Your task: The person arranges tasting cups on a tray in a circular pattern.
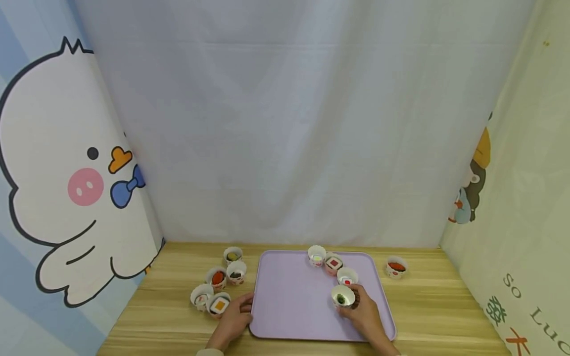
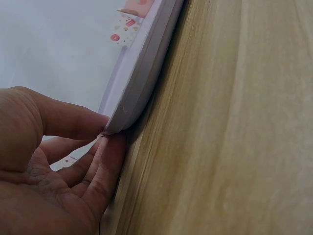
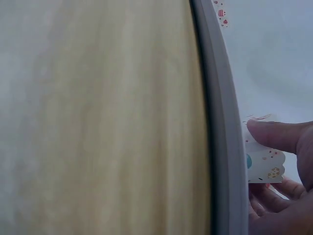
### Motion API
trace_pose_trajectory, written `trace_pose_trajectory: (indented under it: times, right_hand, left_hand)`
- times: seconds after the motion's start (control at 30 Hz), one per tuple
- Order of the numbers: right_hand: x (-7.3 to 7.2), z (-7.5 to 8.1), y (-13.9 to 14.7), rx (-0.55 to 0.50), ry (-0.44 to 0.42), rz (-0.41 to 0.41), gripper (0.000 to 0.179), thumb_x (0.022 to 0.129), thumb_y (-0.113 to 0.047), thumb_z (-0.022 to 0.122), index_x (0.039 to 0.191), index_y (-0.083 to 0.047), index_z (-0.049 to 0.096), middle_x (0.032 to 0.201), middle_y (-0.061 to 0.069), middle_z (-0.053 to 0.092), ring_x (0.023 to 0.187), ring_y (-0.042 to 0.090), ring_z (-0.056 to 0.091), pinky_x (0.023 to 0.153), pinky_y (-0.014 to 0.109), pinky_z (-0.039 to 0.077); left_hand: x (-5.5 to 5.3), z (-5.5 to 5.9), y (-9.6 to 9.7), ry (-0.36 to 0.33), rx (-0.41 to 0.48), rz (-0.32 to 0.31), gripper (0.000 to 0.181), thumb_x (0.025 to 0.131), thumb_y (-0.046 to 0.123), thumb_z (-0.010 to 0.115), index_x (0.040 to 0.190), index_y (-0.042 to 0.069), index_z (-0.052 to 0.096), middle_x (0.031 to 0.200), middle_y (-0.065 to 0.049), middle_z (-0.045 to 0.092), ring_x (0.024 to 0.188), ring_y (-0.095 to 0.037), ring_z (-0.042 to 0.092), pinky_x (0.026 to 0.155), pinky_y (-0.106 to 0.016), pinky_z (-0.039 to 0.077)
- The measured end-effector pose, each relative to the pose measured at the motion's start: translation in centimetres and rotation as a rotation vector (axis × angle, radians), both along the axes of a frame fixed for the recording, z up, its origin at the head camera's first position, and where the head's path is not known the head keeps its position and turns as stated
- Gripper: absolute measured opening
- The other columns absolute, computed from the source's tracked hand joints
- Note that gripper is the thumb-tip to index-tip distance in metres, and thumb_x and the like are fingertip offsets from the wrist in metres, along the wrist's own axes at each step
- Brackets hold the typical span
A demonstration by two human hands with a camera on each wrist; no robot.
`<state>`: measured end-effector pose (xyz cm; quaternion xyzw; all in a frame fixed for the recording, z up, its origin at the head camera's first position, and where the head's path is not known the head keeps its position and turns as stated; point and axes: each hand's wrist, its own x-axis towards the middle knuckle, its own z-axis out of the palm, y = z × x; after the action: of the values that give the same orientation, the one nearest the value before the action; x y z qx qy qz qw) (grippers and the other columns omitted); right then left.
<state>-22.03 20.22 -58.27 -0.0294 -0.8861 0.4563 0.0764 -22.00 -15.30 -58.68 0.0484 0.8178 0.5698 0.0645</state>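
Observation:
My right hand (image 1: 368,315) grips a small white paper cup (image 1: 337,292) with green bits in its bottom, over the right part of a lilac tray (image 1: 294,311). The right wrist view has the thumb on one side of that printed, scalloped-edge cup (image 3: 264,161) and the fingers on the other. At the tray's left edge is my left hand (image 1: 233,319); in the left wrist view its thumb and fingertips pinch the rim (image 2: 134,105). Just beyond the held cup, a row on the tray has a cup with a red piece (image 1: 348,275), a pinkish cup (image 1: 334,264) and a cup with something pale (image 1: 316,256).
Left of the tray, several filled cups cluster on the wooden table (image 1: 427,316), among them one with orange-red contents (image 1: 217,279) and one with a yellow-orange square (image 1: 219,304) close by my left hand. Another red-filled cup (image 1: 396,267) stands right of the tray. A pale curtain (image 1: 285,148) hangs behind.

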Motion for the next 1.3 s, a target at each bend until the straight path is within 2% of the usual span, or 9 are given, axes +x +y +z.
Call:
trace_pose_trajectory:
  times: [0.2,0.33,0.47,0.77,1.07,1.3]
  right_hand:
    - [0.5,1.2,0.5,-0.016,-0.012,0.000,0.066,0.065,-0.006,0.087,0.122,0.001,0.056,0.111,0.021,0.068,0.098,0.028,0.067,0.082,0.035,0.056]
    - [0.9,2.3,0.9,-0.014,-0.015,0.006,0.068,0.066,-0.008,0.087,0.124,0.003,0.054,0.117,0.021,0.066,0.109,0.036,0.064,0.093,0.046,0.053]
    - [1.2,3.5,1.3,0.002,-0.010,0.017,0.071,0.068,-0.010,0.087,0.128,0.004,0.052,0.123,0.022,0.063,0.116,0.041,0.059,0.099,0.050,0.049]
    - [1.4,6.2,2.5,-0.013,0.024,0.039,0.068,0.074,-0.013,0.084,0.131,0.003,0.050,0.131,0.024,0.059,0.124,0.041,0.055,0.103,0.052,0.046]
    - [1.1,7.7,3.9,-0.031,0.058,0.049,0.068,0.078,-0.012,0.081,0.135,0.001,0.047,0.136,0.023,0.056,0.128,0.040,0.052,0.104,0.050,0.045]
    - [1.2,9.0,4.7,0.003,0.104,0.055,0.066,0.079,-0.012,0.080,0.134,0.001,0.047,0.137,0.024,0.054,0.128,0.043,0.051,0.103,0.052,0.046]
  left_hand:
    - [-0.1,0.0,0.0,0.000,0.004,0.004,0.063,0.070,-0.012,0.055,0.133,-0.016,0.048,0.120,-0.029,0.062,0.107,-0.036,0.063,0.083,-0.039,0.057]
    - [-0.2,0.0,0.0,-0.002,0.001,0.007,0.063,0.071,-0.013,0.055,0.133,-0.016,0.048,0.120,-0.029,0.062,0.107,-0.036,0.063,0.083,-0.039,0.057]
    - [-0.2,0.1,0.0,-0.003,-0.006,0.008,0.063,0.071,-0.013,0.055,0.133,-0.017,0.048,0.120,-0.029,0.062,0.107,-0.036,0.063,0.083,-0.038,0.057]
    - [0.0,0.2,0.0,0.014,-0.011,0.003,0.062,0.071,-0.013,0.055,0.132,-0.018,0.048,0.120,-0.030,0.061,0.106,-0.036,0.063,0.082,-0.036,0.057]
    - [-0.2,-0.1,0.1,0.010,-0.010,0.005,0.063,0.071,-0.014,0.054,0.133,-0.019,0.047,0.120,-0.031,0.061,0.107,-0.038,0.063,0.082,-0.039,0.057]
    - [0.0,0.0,0.1,0.010,-0.004,0.005,0.063,0.071,-0.013,0.055,0.133,-0.018,0.047,0.120,-0.031,0.061,0.107,-0.038,0.063,0.082,-0.038,0.057]
